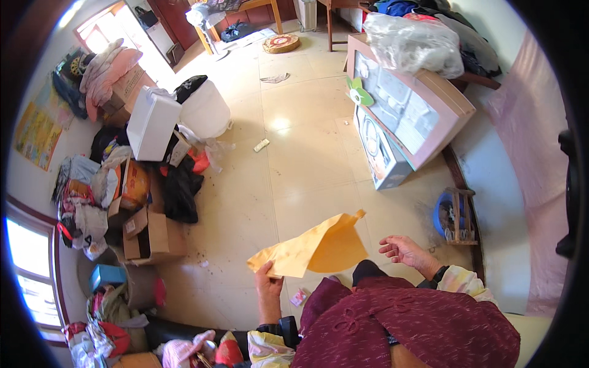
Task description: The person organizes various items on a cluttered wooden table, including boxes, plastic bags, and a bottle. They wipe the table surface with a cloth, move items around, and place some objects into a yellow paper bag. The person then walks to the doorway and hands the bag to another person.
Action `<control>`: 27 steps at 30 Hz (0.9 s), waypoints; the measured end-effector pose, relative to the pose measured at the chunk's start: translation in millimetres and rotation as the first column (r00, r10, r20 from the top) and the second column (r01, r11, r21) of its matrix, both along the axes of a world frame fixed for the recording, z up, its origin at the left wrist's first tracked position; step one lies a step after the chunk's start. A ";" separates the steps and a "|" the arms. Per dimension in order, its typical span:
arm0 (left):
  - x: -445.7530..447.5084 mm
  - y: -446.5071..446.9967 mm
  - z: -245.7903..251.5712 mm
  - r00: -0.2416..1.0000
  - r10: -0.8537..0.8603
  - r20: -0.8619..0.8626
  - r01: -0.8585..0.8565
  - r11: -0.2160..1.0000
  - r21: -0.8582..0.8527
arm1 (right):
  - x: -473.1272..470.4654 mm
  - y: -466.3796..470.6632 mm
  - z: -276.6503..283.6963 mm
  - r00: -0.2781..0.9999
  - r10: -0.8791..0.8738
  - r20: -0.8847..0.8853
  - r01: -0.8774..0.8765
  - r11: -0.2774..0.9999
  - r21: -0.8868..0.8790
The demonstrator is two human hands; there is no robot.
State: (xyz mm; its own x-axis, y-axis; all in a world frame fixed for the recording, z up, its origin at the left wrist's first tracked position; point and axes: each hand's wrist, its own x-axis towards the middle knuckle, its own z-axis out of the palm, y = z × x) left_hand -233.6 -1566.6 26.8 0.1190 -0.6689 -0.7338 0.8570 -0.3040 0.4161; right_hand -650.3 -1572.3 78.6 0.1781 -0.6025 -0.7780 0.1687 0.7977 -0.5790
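Observation:
A yellow sheet [317, 244], of cloth or paper, hangs in the air before my knees. Its left end is pinched in my left hand [268, 283], between thumb and fingers. The sheet is folded over and creased, and its far right corner sticks up unsupported. To the right of it, apart from it, my right hand [405, 252] hovers with its fingers loosely spread and nothing in them. A small pink packet [298, 297] lies on the tiled floor [303, 161] beside my left wrist.
An open cardboard box [156, 237] and heaped clothes line the left wall, below a white foam box [154, 123]. Large product boxes [405, 106] lean at the right. A blue basin [443, 214] with a small wooden stool [456, 218] stands by the right wall.

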 end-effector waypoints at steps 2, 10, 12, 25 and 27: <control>-8.3 -73.1 9.2 1.000 -0.029 0.011 0.029 0.999 -0.028 | 10.8 -53.3 -10.7 1.000 0.011 -0.005 -0.010 0.998 0.065; 10.2 -307.5 -29.7 0.997 0.042 0.068 -0.052 0.988 0.144 | 41.6 -332.3 -53.5 0.988 0.147 -0.045 -0.139 0.978 0.157; 35.5 -358.0 -26.3 0.986 -0.084 0.141 0.063 0.987 0.151 | 53.8 -406.4 -42.5 0.984 0.175 0.014 -0.176 0.982 0.069; 104.5 -760.2 -28.1 0.984 0.157 -0.084 -0.152 0.986 0.061 | 146.1 -868.5 -15.4 0.937 0.089 -0.339 -0.202 0.927 -0.315; 104.6 -850.1 -15.6 0.994 0.028 -0.104 -0.040 0.992 -0.118 | 160.3 -942.2 2.4 0.873 0.044 -0.486 -0.296 0.839 -0.456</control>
